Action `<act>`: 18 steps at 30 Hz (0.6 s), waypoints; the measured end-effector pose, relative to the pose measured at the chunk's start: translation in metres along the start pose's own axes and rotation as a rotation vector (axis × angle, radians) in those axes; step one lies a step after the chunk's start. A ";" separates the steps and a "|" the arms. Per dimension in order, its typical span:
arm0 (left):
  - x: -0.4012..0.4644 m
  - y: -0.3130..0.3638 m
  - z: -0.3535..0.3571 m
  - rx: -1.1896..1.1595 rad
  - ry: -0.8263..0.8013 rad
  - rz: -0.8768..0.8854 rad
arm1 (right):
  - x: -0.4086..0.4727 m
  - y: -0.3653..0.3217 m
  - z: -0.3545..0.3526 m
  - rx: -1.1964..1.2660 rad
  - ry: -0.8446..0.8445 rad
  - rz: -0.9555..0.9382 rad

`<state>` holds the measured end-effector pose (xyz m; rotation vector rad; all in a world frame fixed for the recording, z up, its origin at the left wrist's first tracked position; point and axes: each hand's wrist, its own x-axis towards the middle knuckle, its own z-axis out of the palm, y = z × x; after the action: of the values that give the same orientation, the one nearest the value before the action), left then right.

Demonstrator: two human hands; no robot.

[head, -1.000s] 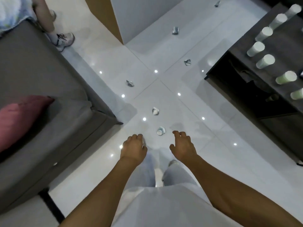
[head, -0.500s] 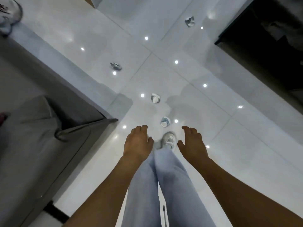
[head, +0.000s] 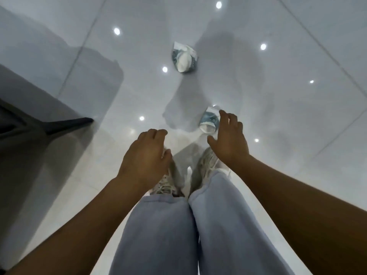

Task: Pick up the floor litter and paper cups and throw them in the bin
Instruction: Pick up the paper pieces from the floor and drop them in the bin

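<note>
Closer now, both hands have dropped toward the floor (head: pixel 297 96). Left hand (head: pixel 146 155) hangs loose, empty, hiding a shoe (head: pixel 164 185). Right hand (head: pixel 230 135), fingers spread, half covers the nearest crumpled cup (head: pixel 208 121). Another cup (head: pixel 184 58) lies beyond, contents unclear.

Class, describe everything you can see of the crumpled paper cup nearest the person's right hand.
The nearer crumpled paper cup looks like thin paper, white with a blue-grey print. It is crushed and lies on its side on the glossy pale tiled floor, just ahead of the person's shoes. The right hand, fingers spread, reaches over its right edge; whether they touch cannot be told.
</note>
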<state>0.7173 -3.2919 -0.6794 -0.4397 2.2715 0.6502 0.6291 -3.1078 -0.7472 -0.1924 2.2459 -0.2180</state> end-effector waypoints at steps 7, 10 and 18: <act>0.039 -0.012 0.036 -0.009 -0.056 0.023 | 0.042 0.004 0.057 -0.080 0.086 0.007; 0.048 -0.008 0.039 -0.003 -0.060 0.066 | 0.046 -0.001 0.066 -0.127 0.173 0.058; 0.051 0.007 0.031 -0.015 -0.038 0.087 | 0.020 -0.012 0.049 -0.024 0.071 -0.068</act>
<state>0.6960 -3.2750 -0.7331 -0.3350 2.2606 0.7139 0.6553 -3.1283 -0.7906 -0.2776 2.3157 -0.2372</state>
